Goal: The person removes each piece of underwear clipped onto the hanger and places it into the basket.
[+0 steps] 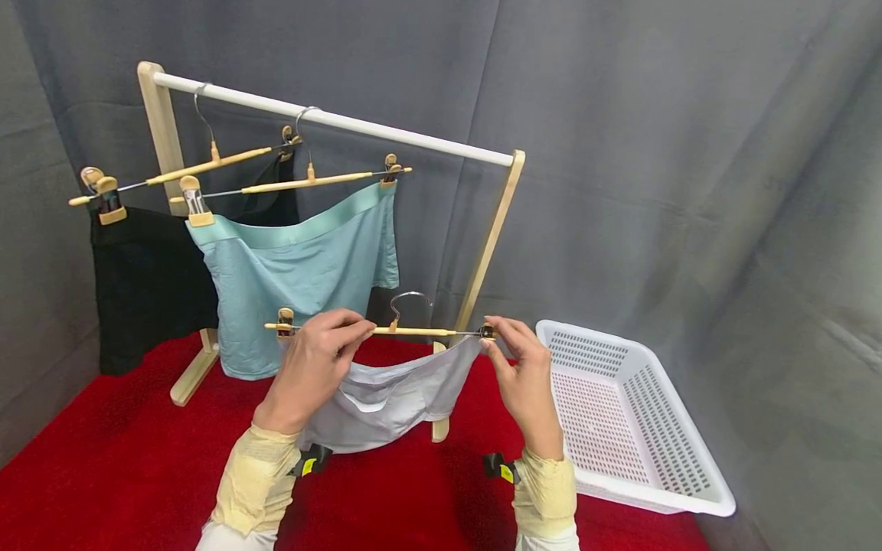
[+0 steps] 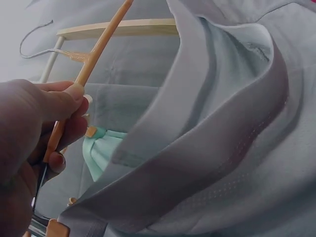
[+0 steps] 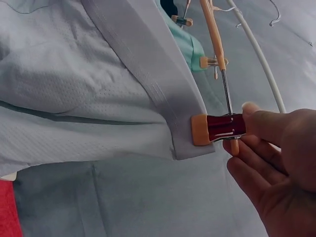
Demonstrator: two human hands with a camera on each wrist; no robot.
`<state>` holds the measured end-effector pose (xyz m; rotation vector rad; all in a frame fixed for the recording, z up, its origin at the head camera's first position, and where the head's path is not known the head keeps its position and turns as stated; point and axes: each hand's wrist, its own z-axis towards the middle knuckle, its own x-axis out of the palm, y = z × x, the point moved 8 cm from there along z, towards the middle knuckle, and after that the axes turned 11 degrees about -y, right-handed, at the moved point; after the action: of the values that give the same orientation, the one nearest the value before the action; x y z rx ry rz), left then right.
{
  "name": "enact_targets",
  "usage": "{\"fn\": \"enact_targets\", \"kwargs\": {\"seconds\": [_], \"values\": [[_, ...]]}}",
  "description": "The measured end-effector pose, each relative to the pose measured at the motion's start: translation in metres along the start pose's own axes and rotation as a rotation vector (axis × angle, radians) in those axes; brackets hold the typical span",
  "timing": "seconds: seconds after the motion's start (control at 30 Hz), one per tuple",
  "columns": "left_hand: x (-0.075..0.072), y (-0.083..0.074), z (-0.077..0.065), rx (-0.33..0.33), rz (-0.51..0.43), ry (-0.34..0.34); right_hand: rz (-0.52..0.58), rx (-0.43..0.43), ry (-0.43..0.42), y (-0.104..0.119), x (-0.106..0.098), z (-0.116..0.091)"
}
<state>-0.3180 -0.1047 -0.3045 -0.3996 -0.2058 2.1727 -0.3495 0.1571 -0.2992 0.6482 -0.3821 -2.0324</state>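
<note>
My left hand (image 1: 317, 363) grips the wooden bar of a clip hanger (image 1: 423, 331), left of its metal hook. A pair of light grey boxer briefs (image 1: 396, 409) hangs from the hanger, waistband up. My right hand (image 1: 521, 367) pinches the clip (image 3: 224, 127) at the hanger's right end between thumb and fingers. That clip's wooden tip bites the grey waistband corner in the right wrist view. At the other end, another clip (image 2: 58, 228) sits at the waistband's left corner. The left wrist view shows the waistband (image 2: 168, 173) gaping between the ends.
Behind stands a wooden rack with a white rail (image 1: 386, 126). Teal boxer briefs (image 1: 296, 268) and a black garment (image 1: 145, 283) hang there on clip hangers. A white perforated basket (image 1: 678, 413) stands at the right on the red cloth (image 1: 124, 459). Grey curtains (image 1: 654, 153) form the backdrop.
</note>
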Motion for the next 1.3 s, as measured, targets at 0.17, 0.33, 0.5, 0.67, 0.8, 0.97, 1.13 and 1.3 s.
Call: {"fn": "enact_targets", "kwargs": {"seconds": [0.17, 0.33, 0.5, 0.67, 0.8, 0.97, 1.13, 1.3], "values": [[0.004, 0.003, -0.001, -0.014, 0.008, 0.021, -0.029, -0.016, 0.016, -0.005, -0.001, -0.001], [0.006, 0.003, 0.0, -0.02, 0.007, 0.028, -0.035, -0.025, 0.014, -0.008, -0.003, -0.001], [0.007, 0.002, 0.0, -0.03, 0.0, 0.035, -0.033, -0.05, 0.011, -0.009, -0.003, -0.003], [0.008, 0.001, -0.001, -0.026, 0.002, 0.037, -0.028, -0.074, 0.003, -0.011, -0.004, -0.005], [0.01, 0.002, -0.003, -0.028, 0.002, 0.036, -0.02, -0.078, -0.003, -0.013, -0.004, -0.005], [0.015, 0.004, -0.005, -0.024, 0.001, 0.04, -0.013, -0.073, -0.016, -0.019, -0.004, -0.005], [0.018, 0.006, -0.008, -0.031, -0.003, 0.042, -0.016, -0.075, -0.023, -0.02, -0.005, -0.004], [0.018, 0.008, -0.009, -0.049, -0.009, 0.035, -0.025, -0.056, 0.011, -0.019, -0.004, -0.003]]}}
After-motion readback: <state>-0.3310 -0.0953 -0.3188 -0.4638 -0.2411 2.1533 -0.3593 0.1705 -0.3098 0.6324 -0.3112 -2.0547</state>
